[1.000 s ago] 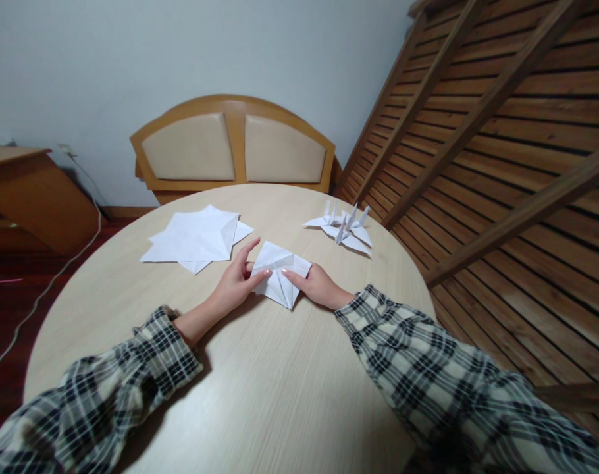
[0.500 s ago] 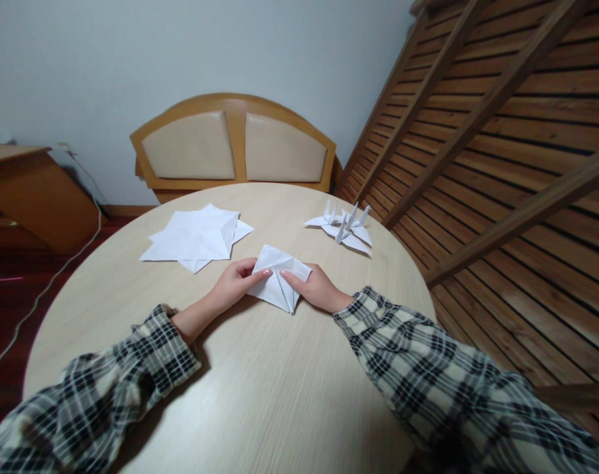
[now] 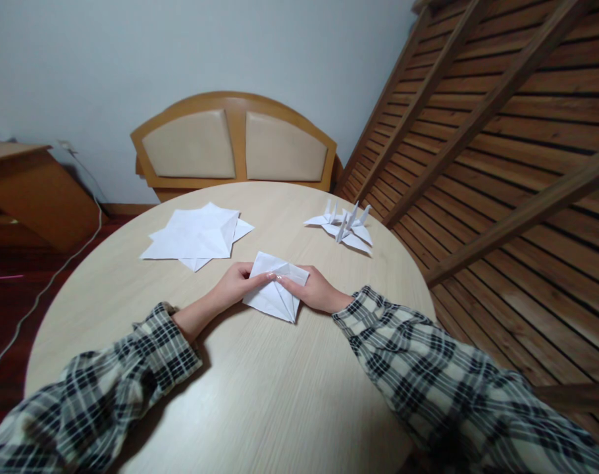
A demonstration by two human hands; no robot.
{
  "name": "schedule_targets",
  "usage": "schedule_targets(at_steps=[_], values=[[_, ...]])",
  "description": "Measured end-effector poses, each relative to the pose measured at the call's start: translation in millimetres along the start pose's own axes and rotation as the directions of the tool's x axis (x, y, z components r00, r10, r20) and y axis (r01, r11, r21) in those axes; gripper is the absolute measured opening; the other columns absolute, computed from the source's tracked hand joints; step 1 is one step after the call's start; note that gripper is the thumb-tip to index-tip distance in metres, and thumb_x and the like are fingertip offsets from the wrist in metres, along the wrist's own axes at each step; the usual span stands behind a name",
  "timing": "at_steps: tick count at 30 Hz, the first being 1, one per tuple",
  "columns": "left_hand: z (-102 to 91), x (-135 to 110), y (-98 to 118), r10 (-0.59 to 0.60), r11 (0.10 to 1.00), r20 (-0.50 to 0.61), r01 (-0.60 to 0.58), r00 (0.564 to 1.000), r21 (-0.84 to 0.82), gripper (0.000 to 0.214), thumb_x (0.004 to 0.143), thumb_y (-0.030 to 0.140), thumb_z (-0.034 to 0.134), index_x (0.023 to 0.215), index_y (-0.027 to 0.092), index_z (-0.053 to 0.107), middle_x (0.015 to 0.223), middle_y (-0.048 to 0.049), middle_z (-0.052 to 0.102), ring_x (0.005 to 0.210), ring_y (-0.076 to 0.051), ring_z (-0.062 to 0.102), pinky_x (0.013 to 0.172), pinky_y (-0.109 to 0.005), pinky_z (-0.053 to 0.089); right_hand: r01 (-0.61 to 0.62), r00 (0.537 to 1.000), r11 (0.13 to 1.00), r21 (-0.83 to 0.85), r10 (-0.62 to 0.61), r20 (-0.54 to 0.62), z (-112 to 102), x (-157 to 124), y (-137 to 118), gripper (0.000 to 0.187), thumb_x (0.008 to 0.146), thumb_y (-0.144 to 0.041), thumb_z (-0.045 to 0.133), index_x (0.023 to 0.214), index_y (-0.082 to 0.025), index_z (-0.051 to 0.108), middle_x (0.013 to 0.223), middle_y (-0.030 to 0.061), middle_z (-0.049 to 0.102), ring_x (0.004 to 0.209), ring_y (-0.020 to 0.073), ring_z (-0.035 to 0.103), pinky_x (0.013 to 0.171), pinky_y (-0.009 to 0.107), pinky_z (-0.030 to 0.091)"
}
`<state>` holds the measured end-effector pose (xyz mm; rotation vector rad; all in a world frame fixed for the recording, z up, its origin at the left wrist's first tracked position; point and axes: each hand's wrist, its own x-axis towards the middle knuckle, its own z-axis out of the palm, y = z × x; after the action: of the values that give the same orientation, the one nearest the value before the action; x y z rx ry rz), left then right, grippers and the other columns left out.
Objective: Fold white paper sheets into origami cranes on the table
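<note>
Between my hands, above the middle of the table, is a folded sheet of white paper [image 3: 272,303] with creases that meet near its lower corner. My left hand [image 3: 240,284] grips its left edge, thumb on top and fingers behind. My right hand [image 3: 316,288] grips the right edge the same way. Both thumb tips come together on the paper's upper middle. The fingers under the paper are hidden.
Loose white paper sheets [image 3: 191,234] lie overlapping at the far left of the round wooden table [image 3: 260,408]. Several folded paper cranes [image 3: 346,230] stand at the far right. Behind the table is a padded headboard [image 3: 240,145]; a slatted wooden panel [image 3: 501,164] leans on the right.
The folded paper has come slightly nearer to me and turned a little. My thumbs have moved closer together on it, both hands still holding on.
</note>
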<state>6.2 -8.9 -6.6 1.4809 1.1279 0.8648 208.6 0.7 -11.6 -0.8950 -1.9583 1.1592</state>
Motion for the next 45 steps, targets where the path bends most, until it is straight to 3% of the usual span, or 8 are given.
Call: schedule_targets(at_steps=[10, 14, 22, 28, 35, 45], values=[[0.1, -2.0, -0.2, 0.105, 0.989, 0.024, -0.107, 0.994, 0.097, 0.04, 0.08, 0.052, 0.063, 0.073, 0.012, 0.065, 0.066, -0.0045, 0.064, 0.057, -0.013, 0.054, 0.048, -0.022, 0.041, -0.005, 0.999, 0.998, 0.061, 0.001, 0.051, 0.0, 0.7, 0.2, 0.033, 0.085, -0.046, 0.06, 0.085, -0.014, 0.065, 0.081, 0.0045, 0.066, 0.072, 0.0147, 0.058, 0.069, 0.028, 0.048], [0.3, -2.0, -2.9, 0.14, 0.978, 0.009, -0.139, 0.99, 0.157, 0.04, 0.083, 0.051, 0.06, 0.073, 0.012, 0.065, 0.066, -0.0035, 0.062, 0.057, -0.013, 0.053, 0.048, -0.022, 0.04, -0.055, 0.997, 0.994, 0.092, 0.049, 0.061, 0.2, 1.9, 1.0, 0.03, 0.078, -0.041, 0.069, 0.089, -0.014, 0.067, 0.086, 0.0048, 0.07, 0.075, 0.0153, 0.06, 0.071, 0.03, 0.05], [1.7, -0.3, -1.5, 0.212, 0.946, -0.087, -0.183, 0.973, 0.268, 0.042, 0.082, 0.052, 0.058, 0.065, 0.014, 0.061, 0.057, 0.0007, 0.051, 0.052, -0.01, 0.042, 0.043, -0.021, 0.03, -0.084, 0.994, 0.993, 0.085, 0.078, 0.072, 0.7, 2.5, 2.4, 0.035, 0.073, -0.035, 0.074, 0.101, -0.013, 0.068, 0.101, 0.0086, 0.072, 0.086, 0.0182, 0.065, 0.083, 0.036, 0.052], [2.9, 0.2, -0.2, 0.2, 0.965, -0.209, -0.156, 0.957, 0.213, 0.042, 0.08, 0.052, 0.06, 0.061, 0.015, 0.055, 0.054, 0.0014, 0.048, 0.049, -0.009, 0.04, 0.042, -0.021, 0.028, -0.025, 0.992, 0.998, 0.051, 0.018, 0.126, -1.4, 4.2, 4.4, 0.038, 0.076, -0.033, 0.072, 0.109, -0.014, 0.066, 0.106, 0.0096, 0.071, 0.091, 0.0189, 0.065, 0.085, 0.037, 0.053], [1.6, 4.6, -2.5, 0.167, 0.985, -0.355, -0.138, 0.92, 0.106, 0.04, 0.078, 0.053, 0.063, 0.073, 0.013, 0.061, 0.062, -0.0021, 0.059, 0.052, -0.013, 0.049, 0.046, -0.023, 0.037, -0.071, 0.989, 0.989, 0.126, 0.054, 0.135, -0.8, 4.8, 5.9, 0.037, 0.076, -0.033, 0.073, 0.104, -0.011, 0.065, 0.103, 0.0121, 0.071, 0.086, 0.0196, 0.067, 0.082, 0.039, 0.055], [-0.1, 6.9, -4.0, 0.165, 0.986, -0.425, -0.157, 0.89, 0.054, 0.035, 0.079, 0.046, 0.064, 0.081, 0.012, 0.064, 0.069, -0.0051, 0.064, 0.058, -0.014, 0.054, 0.05, -0.024, 0.042, -0.067, 0.983, 0.969, 0.237, 0.024, 0.18, 0.4, 4.7, 2.0, 0.03, 0.075, -0.026, 0.072, 0.101, -0.013, 0.063, 0.093, 0.0066, 0.068, 0.076, 0.0155, 0.065, 0.073, 0.034, 0.056]])
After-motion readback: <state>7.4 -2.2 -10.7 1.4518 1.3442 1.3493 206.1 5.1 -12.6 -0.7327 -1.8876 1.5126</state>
